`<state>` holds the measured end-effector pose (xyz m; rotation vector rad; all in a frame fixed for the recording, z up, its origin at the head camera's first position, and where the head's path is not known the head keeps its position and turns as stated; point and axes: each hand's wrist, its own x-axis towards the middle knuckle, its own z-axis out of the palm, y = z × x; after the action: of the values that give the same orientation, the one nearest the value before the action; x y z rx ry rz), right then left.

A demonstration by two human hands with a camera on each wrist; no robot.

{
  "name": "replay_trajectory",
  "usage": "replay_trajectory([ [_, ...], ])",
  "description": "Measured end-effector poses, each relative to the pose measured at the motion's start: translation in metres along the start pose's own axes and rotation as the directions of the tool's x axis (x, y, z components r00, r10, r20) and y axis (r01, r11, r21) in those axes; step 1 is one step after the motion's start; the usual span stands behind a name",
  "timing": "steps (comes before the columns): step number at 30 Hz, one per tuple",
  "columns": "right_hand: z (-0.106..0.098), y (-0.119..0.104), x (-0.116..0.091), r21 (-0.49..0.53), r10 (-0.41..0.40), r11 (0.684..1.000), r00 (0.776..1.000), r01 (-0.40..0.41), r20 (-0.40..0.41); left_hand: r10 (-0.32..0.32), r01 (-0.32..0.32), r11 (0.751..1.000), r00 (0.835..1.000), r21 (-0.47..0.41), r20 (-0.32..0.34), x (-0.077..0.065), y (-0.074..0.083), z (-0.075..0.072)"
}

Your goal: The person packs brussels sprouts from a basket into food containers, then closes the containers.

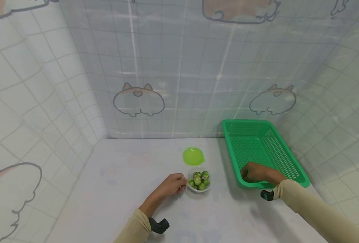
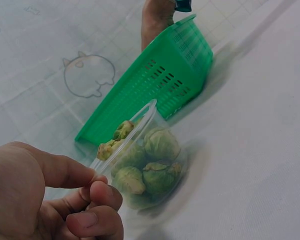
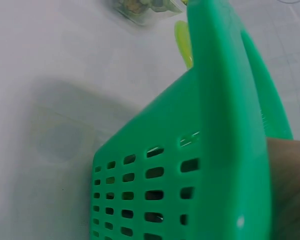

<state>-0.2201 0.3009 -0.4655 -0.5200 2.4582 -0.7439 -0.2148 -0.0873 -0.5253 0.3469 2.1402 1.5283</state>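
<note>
A clear round plastic tub full of Brussels sprouts stands on the table. At its left side my left hand pinches the rim between thumb and fingers, plainly seen in the left wrist view. My right hand reaches over the near edge of a green plastic basket, down at its near left corner. Its fingertips are hidden there, so whether they hold anything does not show. The right wrist view has the basket's slotted wall in front, with only part of the hand behind the rim.
A bright green round lid with a small tab lies flat just behind the tub. The white table is bounded by a back curtain with cartoon animal prints and similar side curtains. The basket stands close to the right one.
</note>
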Motion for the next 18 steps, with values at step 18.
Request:
replay_trajectory([
  [18,-0.0014,0.0042,-0.0012,-0.008,0.045,0.999,0.997,-0.046,-0.057,0.002,-0.002,1.000,1.000,0.006,0.004,-0.0009,-0.0002,0.0006],
])
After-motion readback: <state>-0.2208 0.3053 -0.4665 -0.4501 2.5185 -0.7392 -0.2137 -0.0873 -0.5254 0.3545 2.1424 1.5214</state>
